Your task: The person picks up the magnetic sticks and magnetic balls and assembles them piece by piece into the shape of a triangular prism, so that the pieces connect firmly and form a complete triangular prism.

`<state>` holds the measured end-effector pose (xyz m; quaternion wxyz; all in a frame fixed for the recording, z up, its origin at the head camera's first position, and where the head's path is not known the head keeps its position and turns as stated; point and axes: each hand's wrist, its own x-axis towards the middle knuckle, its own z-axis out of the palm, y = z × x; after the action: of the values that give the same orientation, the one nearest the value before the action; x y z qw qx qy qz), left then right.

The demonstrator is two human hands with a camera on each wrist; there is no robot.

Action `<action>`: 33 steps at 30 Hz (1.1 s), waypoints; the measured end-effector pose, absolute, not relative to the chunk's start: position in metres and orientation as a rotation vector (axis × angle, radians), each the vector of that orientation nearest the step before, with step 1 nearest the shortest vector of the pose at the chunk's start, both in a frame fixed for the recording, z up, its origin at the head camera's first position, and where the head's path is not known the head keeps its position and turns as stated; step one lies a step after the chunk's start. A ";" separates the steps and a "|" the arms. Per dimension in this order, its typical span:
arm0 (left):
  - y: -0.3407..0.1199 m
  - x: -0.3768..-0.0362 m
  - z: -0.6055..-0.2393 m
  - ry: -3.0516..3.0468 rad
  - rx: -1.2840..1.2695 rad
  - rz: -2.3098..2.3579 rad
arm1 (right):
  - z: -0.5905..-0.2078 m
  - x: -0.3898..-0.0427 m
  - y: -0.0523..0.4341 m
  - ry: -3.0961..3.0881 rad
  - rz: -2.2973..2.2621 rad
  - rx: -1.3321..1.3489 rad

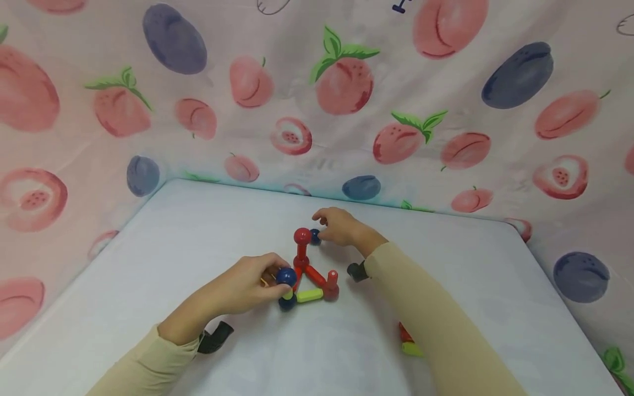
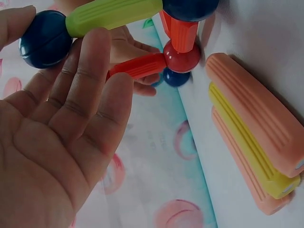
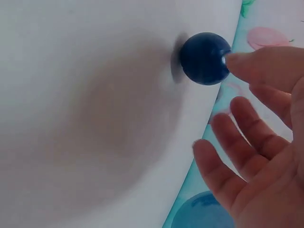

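Observation:
A triangular frame of magnetic rods and balls stands on the white table. It has red rods (image 1: pixel 315 276), a yellow-green rod (image 1: pixel 310 296), a red corner ball (image 1: pixel 331 291) and a blue corner ball (image 1: pixel 287 302). At its far corner an upright red rod carries a red ball (image 1: pixel 302 235). My left hand (image 1: pixel 250 283) holds a blue ball (image 2: pixel 45 40) on top of an upright yellow-green rod (image 2: pixel 114 16), pinched by thumb and fingers. My right hand (image 1: pixel 339 226), fingers spread and slightly bent, touches a loose blue ball (image 3: pixel 205 59) with its thumb tip.
Orange-pink rods (image 2: pixel 256 111) and a yellow rod (image 2: pixel 251 142) lie on the table near my left hand. Red and yellow-green pieces (image 1: pixel 412 348) show partly behind the right sleeve (image 1: pixel 431 313). A fruit-patterned cloth (image 1: pixel 317 110) rises behind the table.

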<state>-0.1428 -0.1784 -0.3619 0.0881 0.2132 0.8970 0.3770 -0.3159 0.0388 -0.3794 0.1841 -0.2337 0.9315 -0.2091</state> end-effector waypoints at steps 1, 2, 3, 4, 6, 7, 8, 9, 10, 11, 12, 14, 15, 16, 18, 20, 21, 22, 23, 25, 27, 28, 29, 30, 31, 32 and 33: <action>-0.178 -0.143 -0.362 2.670 0.632 1.121 | -0.380 -0.315 0.040 2.628 -0.580 -0.644; -0.178 -0.143 -0.362 2.673 0.633 1.119 | -0.381 -0.313 0.040 2.627 -0.566 -0.638; -0.178 -0.143 -0.362 2.675 0.635 1.120 | -0.382 -0.312 0.041 2.618 -0.556 -0.629; -0.178 -0.143 -0.362 2.679 0.637 1.119 | -0.382 -0.310 0.043 2.608 -0.547 -0.617; -0.177 -0.143 -0.362 2.686 0.641 1.117 | -0.384 -0.306 0.046 2.588 -0.527 -0.615; -0.177 -0.143 -0.362 2.689 0.640 1.116 | -0.385 -0.304 0.048 2.584 -0.517 -0.615; -0.177 -0.143 -0.362 2.692 0.636 1.114 | -0.386 -0.302 0.050 2.580 -0.516 -0.612; -0.177 -0.142 -0.362 2.691 0.633 1.116 | -0.386 -0.299 0.052 2.579 -0.520 -0.605; -0.176 -0.142 -0.361 2.689 0.629 1.116 | -0.386 -0.297 0.055 2.583 -0.524 -0.600; -0.176 -0.142 -0.361 2.687 0.627 1.118 | -0.386 -0.295 0.058 2.589 -0.531 -0.601; -0.176 -0.142 -0.361 2.687 0.624 1.118 | -0.385 -0.293 0.061 2.594 -0.546 -0.596; -0.175 -0.142 -0.361 2.684 0.619 1.118 | -0.381 -0.288 0.068 2.607 -0.585 -0.591; -0.175 -0.142 -0.361 2.683 0.622 1.120 | -0.379 -0.286 0.072 2.616 -0.606 -0.594; -0.175 -0.142 -0.361 2.685 0.620 1.119 | -0.376 -0.284 0.076 2.622 -0.634 -0.596; -0.175 -0.141 -0.361 2.684 0.620 1.122 | -0.370 -0.278 0.083 2.628 -0.700 -0.609; -0.175 -0.140 -0.360 2.679 0.625 1.126 | -0.364 -0.272 0.090 2.627 -0.773 -0.626; -0.174 -0.140 -0.360 2.679 0.627 1.126 | -0.362 -0.268 0.093 2.627 -0.806 -0.637; -0.174 -0.140 -0.360 2.679 0.627 1.126 | -0.359 -0.263 0.097 2.624 -0.841 -0.643; -0.174 -0.139 -0.359 2.677 0.632 1.127 | -0.357 -0.259 0.100 2.623 -0.876 -0.649; -0.174 -0.139 -0.359 2.682 0.637 1.123 | -0.355 -0.249 0.105 2.620 -0.939 -0.662; -0.174 -0.140 -0.359 2.686 0.640 1.120 | -0.353 -0.239 0.110 2.617 -0.999 -0.677; -0.174 -0.140 -0.359 2.687 0.641 1.118 | -0.353 -0.234 0.111 2.615 -1.029 -0.688; -0.174 -0.140 -0.359 2.690 0.642 1.116 | -0.352 -0.230 0.112 2.612 -1.059 -0.706; -0.174 -0.140 -0.359 2.691 0.642 1.114 | -0.352 -0.226 0.113 2.607 -1.087 -0.731; -0.173 -0.140 -0.359 2.690 0.644 1.115 | -0.352 -0.222 0.114 2.604 -1.114 -0.760; -0.173 -0.140 -0.359 2.690 0.642 1.113 | -0.351 -0.217 0.115 2.594 -1.146 -0.792; -0.173 -0.140 -0.359 2.690 0.640 1.111 | -0.351 -0.214 0.115 2.587 -1.174 -0.830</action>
<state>-0.1396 -0.1732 -0.3591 0.0805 0.2142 0.8998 0.3715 -0.2142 0.1153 -0.3513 0.0908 -0.2793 0.8705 -0.3950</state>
